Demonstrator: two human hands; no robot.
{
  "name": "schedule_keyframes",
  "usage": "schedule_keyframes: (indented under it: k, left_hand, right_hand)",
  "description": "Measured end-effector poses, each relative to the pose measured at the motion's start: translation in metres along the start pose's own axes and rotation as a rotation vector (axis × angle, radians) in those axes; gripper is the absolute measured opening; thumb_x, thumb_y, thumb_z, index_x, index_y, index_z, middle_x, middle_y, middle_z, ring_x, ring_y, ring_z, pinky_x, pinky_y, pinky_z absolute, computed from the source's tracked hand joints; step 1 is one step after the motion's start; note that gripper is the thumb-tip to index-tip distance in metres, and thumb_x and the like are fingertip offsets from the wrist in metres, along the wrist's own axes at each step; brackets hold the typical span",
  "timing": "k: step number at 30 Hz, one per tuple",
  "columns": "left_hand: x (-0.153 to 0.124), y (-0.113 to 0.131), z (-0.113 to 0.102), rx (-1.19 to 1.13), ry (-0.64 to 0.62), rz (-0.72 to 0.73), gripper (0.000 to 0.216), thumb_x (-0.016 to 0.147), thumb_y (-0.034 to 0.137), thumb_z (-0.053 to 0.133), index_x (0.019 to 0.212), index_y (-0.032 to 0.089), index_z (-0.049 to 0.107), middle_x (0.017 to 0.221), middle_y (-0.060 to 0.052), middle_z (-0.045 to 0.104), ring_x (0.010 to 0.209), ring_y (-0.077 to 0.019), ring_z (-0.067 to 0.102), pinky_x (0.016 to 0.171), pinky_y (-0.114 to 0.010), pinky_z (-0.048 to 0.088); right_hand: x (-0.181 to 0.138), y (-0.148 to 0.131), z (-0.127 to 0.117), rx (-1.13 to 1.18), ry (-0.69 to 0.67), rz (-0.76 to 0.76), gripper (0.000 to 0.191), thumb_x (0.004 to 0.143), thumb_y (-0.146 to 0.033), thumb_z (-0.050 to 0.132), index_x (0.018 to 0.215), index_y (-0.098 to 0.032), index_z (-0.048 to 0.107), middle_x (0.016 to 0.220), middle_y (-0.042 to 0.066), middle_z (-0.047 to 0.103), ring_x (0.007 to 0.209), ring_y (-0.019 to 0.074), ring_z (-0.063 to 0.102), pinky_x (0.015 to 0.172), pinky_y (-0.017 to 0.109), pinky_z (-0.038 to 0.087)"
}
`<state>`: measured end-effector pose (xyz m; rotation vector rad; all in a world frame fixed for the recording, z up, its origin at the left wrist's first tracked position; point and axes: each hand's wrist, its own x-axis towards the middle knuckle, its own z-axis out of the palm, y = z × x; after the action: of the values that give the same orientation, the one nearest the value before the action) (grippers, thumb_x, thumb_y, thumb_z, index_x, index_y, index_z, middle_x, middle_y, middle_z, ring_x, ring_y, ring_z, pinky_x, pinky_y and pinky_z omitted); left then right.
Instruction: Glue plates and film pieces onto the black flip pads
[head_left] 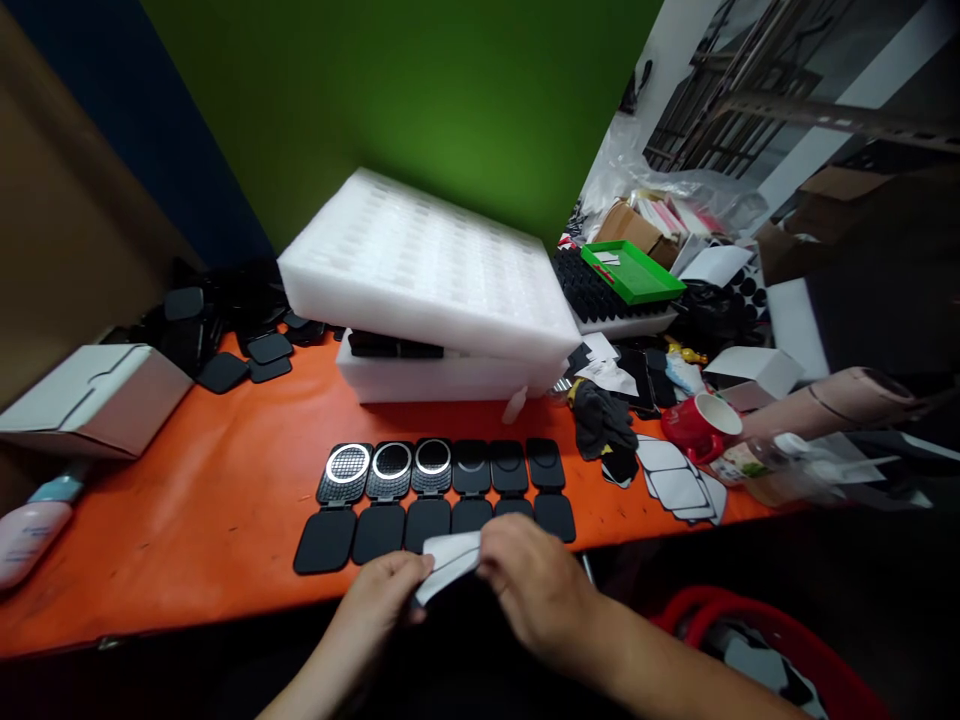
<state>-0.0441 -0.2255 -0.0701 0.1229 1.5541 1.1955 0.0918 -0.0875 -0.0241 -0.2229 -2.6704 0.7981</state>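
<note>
With left hand (384,592) and right hand (531,580) pinched on opposite ends, holding a white piece (448,562) by the orange table's (225,490) near edge, long axis slanting up rightward, nearside of black hinged panels (379,535).

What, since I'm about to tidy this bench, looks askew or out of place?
The upper white foam block looks askew: it sits slanted and out of line with the lower foam block, overhanging it at the left, and a black item shows in the gap between them.
</note>
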Motion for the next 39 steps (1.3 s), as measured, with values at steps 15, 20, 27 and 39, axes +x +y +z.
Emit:
schedule_keyframes:
  k: [15, 20, 27, 39]
  left_hand:
    - [0.034, -0.002, -0.026, 1.167, 0.105, 1.058, 0.019, 0.083, 0.022, 0.043, 0.08, 0.02, 0.062, 0.102, -0.004, 0.066, 0.101, -0.0201, 0.058, 0.094, -0.036, 0.042]
    - [0.035, -0.007, -0.029, 1.151, 0.119, 1.059, 0.018, 0.082, 0.022, 0.044, 0.082, 0.02, 0.062, 0.1, -0.003, 0.067, 0.1, -0.0187, 0.059, 0.095, -0.036, 0.042]
    - [0.036, -0.006, -0.029, 1.139, 0.123, 1.058, 0.017, 0.082, 0.021, 0.046, 0.081, 0.02, 0.062, 0.099, -0.003, 0.067, 0.098, -0.0184, 0.06, 0.095, -0.035, 0.042]
    - [0.036, -0.004, -0.028, 1.112, 0.121, 1.049, 0.018, 0.081, 0.021, 0.045, 0.081, 0.021, 0.064, 0.096, -0.004, 0.068, 0.096, -0.0197, 0.061, 0.094, -0.036, 0.043]
  right_hand:
    - [0.085, 0.064, 0.072, 0.746, 0.076, 0.551, 0.029, 0.07, -0.019, 0.055, 0.094, -0.022, 0.04, 0.072, -0.004, 0.047, 0.061, 0.0108, 0.05, 0.056, 0.024, 0.044]
    - [0.087, 0.073, 0.08, 0.68, 0.091, 0.555, 0.03, 0.07, -0.02, 0.055, 0.097, -0.02, 0.041, 0.075, -0.003, 0.047, 0.064, 0.0108, 0.049, 0.058, 0.024, 0.043]
    - [0.087, 0.076, 0.084, 0.637, 0.077, 0.536, 0.031, 0.072, -0.021, 0.055, 0.1, -0.019, 0.042, 0.076, -0.002, 0.047, 0.066, 0.0115, 0.049, 0.06, 0.025, 0.042]
    - [0.088, 0.076, 0.088, 0.651, 0.075, 0.549, 0.031, 0.072, -0.019, 0.054, 0.101, -0.02, 0.042, 0.074, -0.003, 0.047, 0.066, 0.0116, 0.049, 0.06, 0.024, 0.042]
